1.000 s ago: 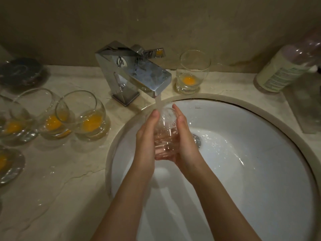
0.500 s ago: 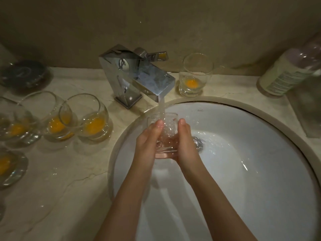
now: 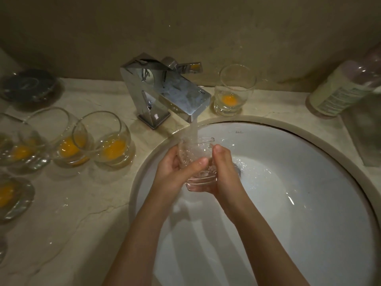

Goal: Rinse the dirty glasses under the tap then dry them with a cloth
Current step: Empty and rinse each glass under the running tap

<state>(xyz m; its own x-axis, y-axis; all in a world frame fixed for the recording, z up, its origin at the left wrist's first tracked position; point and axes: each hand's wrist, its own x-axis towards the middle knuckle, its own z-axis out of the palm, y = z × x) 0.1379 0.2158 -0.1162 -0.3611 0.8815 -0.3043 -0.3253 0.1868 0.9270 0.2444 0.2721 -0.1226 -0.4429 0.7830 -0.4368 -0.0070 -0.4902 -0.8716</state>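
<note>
Rinsing glass [image 3: 196, 159] cupped between left hand [image 3: 175, 172] and right hand [image 3: 223, 172]

- Just beyond the hands [image 3: 198, 172], the tap [image 3: 165, 93] overhangs.
- Left: dirty glasses [image 3: 103, 139] crowd the counter [image 3: 68, 223].
- Right and nearer: open basin [image 3: 309, 203].

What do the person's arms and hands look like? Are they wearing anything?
Both forearms are bare, with no sleeves in view. The left hand and right hand wear no gloves, and no rings, watch or bracelets show. The fingernails look short and unpainted in this dim light.
</note>
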